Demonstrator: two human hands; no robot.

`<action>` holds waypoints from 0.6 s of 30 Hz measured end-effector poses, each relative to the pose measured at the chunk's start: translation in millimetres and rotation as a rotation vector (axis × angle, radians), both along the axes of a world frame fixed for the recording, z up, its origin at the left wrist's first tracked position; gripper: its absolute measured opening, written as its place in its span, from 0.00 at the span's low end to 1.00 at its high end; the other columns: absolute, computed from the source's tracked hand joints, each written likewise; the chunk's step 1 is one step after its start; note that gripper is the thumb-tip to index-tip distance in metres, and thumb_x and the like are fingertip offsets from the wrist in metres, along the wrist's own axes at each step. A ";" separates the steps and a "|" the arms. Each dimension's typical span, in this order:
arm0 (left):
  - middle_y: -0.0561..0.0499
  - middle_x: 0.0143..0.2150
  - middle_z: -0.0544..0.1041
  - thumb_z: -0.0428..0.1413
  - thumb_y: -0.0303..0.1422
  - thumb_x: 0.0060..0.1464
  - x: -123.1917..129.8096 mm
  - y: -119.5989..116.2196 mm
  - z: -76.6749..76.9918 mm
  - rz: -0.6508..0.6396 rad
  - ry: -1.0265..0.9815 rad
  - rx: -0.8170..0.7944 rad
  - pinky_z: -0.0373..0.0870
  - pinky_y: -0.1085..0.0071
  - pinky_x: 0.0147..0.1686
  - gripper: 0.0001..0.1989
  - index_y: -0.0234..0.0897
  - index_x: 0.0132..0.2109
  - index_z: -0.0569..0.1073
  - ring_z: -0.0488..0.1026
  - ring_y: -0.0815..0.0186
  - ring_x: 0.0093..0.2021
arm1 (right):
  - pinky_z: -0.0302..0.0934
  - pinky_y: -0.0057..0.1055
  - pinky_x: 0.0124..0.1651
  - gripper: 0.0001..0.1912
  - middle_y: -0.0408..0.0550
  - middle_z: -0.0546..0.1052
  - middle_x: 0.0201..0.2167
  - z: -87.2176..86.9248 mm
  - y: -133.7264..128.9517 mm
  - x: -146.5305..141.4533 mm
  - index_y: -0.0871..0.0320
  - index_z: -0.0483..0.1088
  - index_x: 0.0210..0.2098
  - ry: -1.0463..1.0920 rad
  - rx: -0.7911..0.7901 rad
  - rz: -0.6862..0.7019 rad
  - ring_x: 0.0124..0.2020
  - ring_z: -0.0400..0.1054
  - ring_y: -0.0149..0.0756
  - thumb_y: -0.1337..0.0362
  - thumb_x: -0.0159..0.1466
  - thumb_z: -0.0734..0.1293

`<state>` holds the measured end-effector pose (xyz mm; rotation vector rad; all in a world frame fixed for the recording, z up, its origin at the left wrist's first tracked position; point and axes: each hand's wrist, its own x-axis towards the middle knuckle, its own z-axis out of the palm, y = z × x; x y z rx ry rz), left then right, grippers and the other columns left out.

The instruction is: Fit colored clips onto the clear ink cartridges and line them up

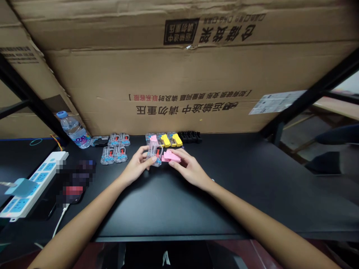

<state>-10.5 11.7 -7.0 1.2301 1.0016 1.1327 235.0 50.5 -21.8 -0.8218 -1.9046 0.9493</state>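
Observation:
My left hand (137, 165) grips a small clear plastic case (155, 156) with a red part inside, and a pink piece (153, 139) sits at the case's top. My right hand (190, 169) is pressed on a flat pink plastic piece (170, 156) right beside that case, its fingers closed around the piece. Behind the hands stand clear cases with yellow pieces (165, 140). Further left lie several clear cases with red and blue parts (114, 148). A black ridged plastic piece (190, 136) sits at the back.
The black desk (241, 198) has a large upright cardboard box (168, 78) along its back. To the left are a water bottle (73, 130), a white-and-blue power strip (33, 185) and a pixelated, blurred object (74, 183) with a white cable.

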 end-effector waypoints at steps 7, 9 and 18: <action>0.45 0.45 0.83 0.68 0.49 0.57 2.9 0.0 0.5 0.003 0.077 0.029 0.73 0.70 0.37 0.28 0.35 0.57 0.77 0.78 0.63 0.39 | 0.73 0.50 0.57 0.19 0.55 0.77 0.52 9.0 -5.6 1.6 0.48 0.75 0.61 -0.109 0.303 0.050 0.52 0.75 0.49 0.63 0.72 0.69; 0.44 0.48 0.84 0.68 0.49 0.57 4.4 0.7 -2.4 -0.010 0.071 0.026 0.76 0.67 0.41 0.29 0.35 0.58 0.77 0.80 0.61 0.41 | 0.74 0.49 0.56 0.19 0.55 0.77 0.52 7.5 -6.4 2.5 0.48 0.74 0.63 -0.133 0.342 0.041 0.52 0.75 0.48 0.64 0.73 0.68; 0.41 0.63 0.79 0.68 0.48 0.59 8.5 2.0 -17.5 -0.107 -0.111 -0.037 0.78 0.58 0.59 0.35 0.37 0.68 0.71 0.79 0.53 0.59 | 0.76 0.43 0.51 0.23 0.54 0.78 0.50 7.1 -9.5 3.6 0.48 0.71 0.66 -0.131 0.427 0.050 0.48 0.77 0.44 0.67 0.73 0.69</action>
